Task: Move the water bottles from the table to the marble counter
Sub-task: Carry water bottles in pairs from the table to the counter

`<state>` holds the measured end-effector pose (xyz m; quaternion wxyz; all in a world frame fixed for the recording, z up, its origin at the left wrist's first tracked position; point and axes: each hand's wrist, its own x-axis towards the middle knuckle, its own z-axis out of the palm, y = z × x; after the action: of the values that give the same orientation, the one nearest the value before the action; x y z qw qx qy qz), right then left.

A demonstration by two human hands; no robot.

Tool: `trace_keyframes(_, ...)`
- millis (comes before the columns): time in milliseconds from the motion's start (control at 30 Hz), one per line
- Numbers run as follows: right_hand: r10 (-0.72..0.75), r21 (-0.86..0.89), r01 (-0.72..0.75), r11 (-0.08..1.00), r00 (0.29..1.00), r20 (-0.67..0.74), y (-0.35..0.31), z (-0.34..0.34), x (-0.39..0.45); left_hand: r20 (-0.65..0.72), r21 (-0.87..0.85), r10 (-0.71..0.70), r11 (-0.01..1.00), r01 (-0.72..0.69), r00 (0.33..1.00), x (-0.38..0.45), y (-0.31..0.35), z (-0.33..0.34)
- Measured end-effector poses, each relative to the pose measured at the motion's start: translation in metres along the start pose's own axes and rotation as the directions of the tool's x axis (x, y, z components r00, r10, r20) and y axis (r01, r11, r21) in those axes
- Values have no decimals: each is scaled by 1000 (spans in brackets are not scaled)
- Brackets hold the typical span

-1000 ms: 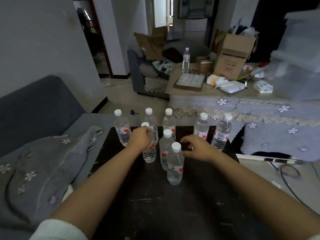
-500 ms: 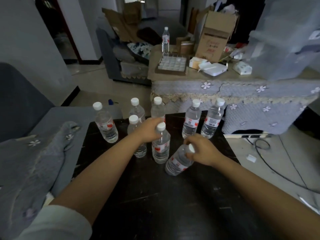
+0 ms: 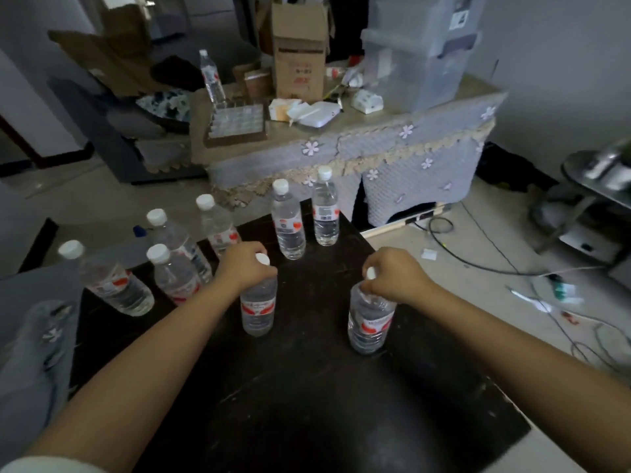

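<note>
Dark wooden table point(image 3: 307, 404), scuffed top, carrying clear plastic water bottles with white caps and red-and-white labels.

Item, left hand point(image 3: 244, 268): fingers curled round the neck of a clear water bottle point(image 3: 257, 307), its white cap showing above the knuckles; bottle upright near the middle of the table top.

Item, right hand point(image 3: 392, 276): fingers pinched round the cap and neck of a second clear water bottle point(image 3: 368, 322), upright to the right of the first, the two well apart. Whether either base is off the table cannot be told.

Item, two upright bottles at the far edge of the table, just beside each other: one with a red-marked label point(image 3: 289, 221), one with a grey label point(image 3: 326, 209).

Item, four bottles at the far left of the table: a rear bottle point(image 3: 218, 223), a bottle beside it point(image 3: 177, 240), a nearer bottle point(image 3: 174, 278), and the outermost bottle point(image 3: 109, 281); all lean in the wide-angle view.

Item, long cloth-draped table with white flower trim point(image 3: 409, 145) beyond, bearing one more clear bottle point(image 3: 211, 76), a tall brown cardboard box point(image 3: 300, 56), a translucent plastic storage bin point(image 3: 420, 52) and a tray of small clear compartments point(image 3: 235, 122).

Item, black cables point(image 3: 478, 261) on the pale floor at right.
</note>
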<state>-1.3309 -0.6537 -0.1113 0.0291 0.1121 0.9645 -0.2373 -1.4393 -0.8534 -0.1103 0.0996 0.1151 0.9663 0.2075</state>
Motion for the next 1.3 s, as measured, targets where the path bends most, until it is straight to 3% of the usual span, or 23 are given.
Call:
trace_keyframes(167,160,-19,-162,987,986,-53,74,-42,-59,96,-78,91,993,-83,991,-31,84,22)
trace_keyframes(400,309,57,-304,951,943,-120,187,-101,-192,126,-207,355,923,-325,926,-114,245,96)
trace_keyframes(600,519,229,-477,848,837,-176,286,-158,-331,168,-245,510,850,-466,843,-214,393,180)
trace_keyframes(733,658,273,-604,748,727,-195,350,-195,-416,280,-282,608,792,-542,743,-281,481,230)
trace_keyframes(833,771,379,-677,631,603,-205,394,-215,-474,334,-317,668,744,-588,665,-323,538,261)
trace_keyframes(1033,892,570,-687,451,370,-260,479,-238,-573,413,-397,766,638,-659,492,-391,654,323)
trace_keyframes(1133,917,593,-699,399,292,-273,525,-251,-608,446,-423,800,584,-693,402,-414,710,352)
trace_keyframes(1300,952,553,-774,307,243,-188,601,-291,-649,503,-438,833,474,-764,229,-437,806,399)
